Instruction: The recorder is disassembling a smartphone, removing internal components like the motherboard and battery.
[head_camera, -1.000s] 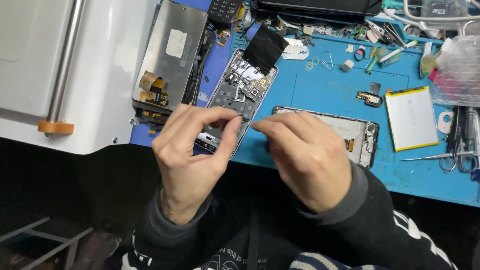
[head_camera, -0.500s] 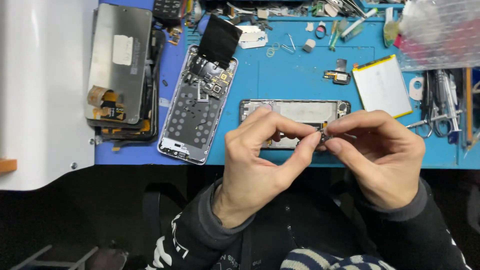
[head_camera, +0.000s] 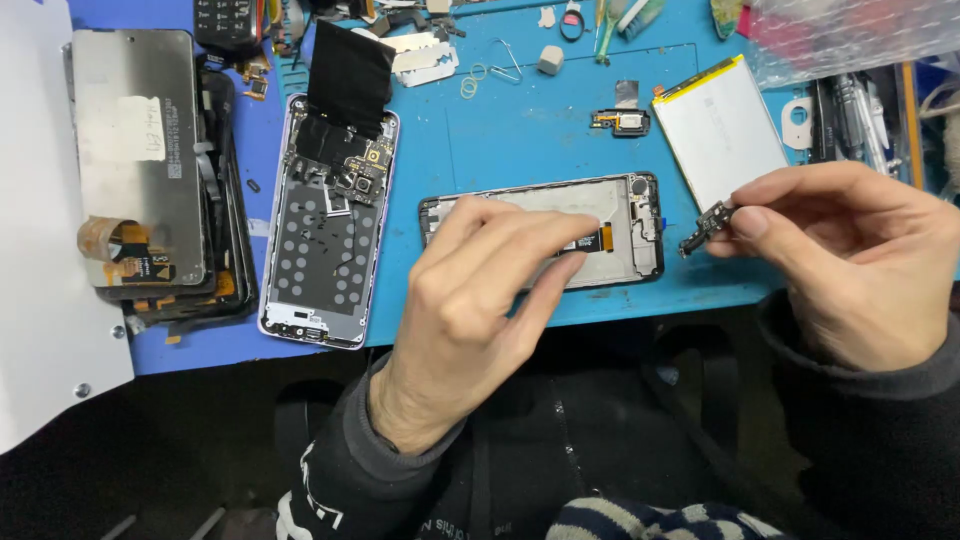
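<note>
We hold a small dark circuit part (head_camera: 706, 226) pinched between thumb and forefinger of the right hand (head_camera: 850, 265); that grip is clamped on the part, which hangs in the air just right of the phone frame (head_camera: 640, 215) and in front of the white battery (head_camera: 720, 130).

The left hand (head_camera: 480, 300) reaches over the phone frame, fingertips (head_camera: 590, 225) drawn loosely together near the orange ribbon connector (head_camera: 605, 238). It holds nothing that we can see; whether it touches the frame we cannot tell.

The phone frame lies flat on the blue surface (head_camera: 520, 130), opened, its inner side up. Left of the frame lies a second opened phone body (head_camera: 330, 230), circuit board exposed, a black flap folded up at its far end. Further left of the frame sits a stack of screens (head_camera: 140, 160), and a small loose module (head_camera: 620, 121) rests beyond the frame.

Judgement on progress: the phones are already opened and the battery is out. The small part is off the frame and in hand. Both bodies remain open, with loose parts still scattered, so much appears left.
</note>
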